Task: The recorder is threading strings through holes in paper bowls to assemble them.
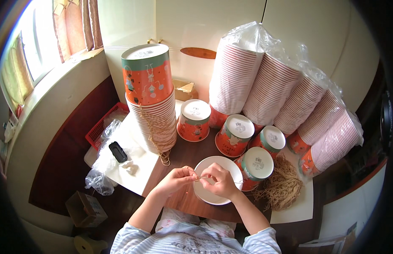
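My left hand and my right hand meet over the near edge of the brown table, fingers pinched. Between them runs a thin tan cord, one end gripped by each hand; a short end pokes out past my right fingers. Under my right hand sits a white round container, its pale inside facing up and its outside hidden. To the right lies a loose heap of tan paper cords. More cords hang down the side of a tall stack of paper buckets at the left.
Upturned orange and green paper buckets stand behind and right of my hands. Several plastic-wrapped stacks rise along the back right. At left are a black plastic piece, clear bags and a red basket. A cardboard box sits lower left.
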Demonstrator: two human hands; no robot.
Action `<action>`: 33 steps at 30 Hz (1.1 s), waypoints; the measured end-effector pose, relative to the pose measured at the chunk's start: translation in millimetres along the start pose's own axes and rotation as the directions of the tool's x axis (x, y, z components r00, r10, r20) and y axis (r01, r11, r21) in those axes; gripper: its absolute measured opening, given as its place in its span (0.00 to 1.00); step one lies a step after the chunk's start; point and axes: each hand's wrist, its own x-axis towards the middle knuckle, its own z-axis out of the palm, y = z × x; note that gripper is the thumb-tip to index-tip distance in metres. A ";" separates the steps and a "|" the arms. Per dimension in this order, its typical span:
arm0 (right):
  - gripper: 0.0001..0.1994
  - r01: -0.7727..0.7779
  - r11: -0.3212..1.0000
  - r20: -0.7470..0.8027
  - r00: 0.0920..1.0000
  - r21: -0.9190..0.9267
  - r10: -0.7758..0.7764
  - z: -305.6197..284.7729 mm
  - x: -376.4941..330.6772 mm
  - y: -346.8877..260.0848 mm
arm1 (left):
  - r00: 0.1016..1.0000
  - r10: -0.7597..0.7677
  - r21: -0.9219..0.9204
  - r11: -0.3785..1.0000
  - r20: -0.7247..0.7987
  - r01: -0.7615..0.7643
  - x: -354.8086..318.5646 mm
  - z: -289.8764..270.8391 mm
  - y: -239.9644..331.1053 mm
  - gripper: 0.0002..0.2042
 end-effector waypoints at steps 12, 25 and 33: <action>0.05 0.146 0.972 -0.051 0.986 -0.182 -0.157 9.3 -0.7 6.3 | 0.997 -0.040 0.063 0.997 -0.072 0.045 -0.2 -3.7 -2.6 0.07; 0.03 -0.041 0.997 0.014 0.999 0.070 0.040 3.1 1.9 9.7 | 0.988 0.154 0.588 0.801 -0.023 -0.111 -3.5 -5.1 -0.8 0.07; 0.03 -0.053 0.996 0.086 0.995 0.077 0.047 2.9 -4.1 14.4 | 0.969 0.239 0.367 0.909 -0.069 -0.198 -1.5 5.3 4.2 0.03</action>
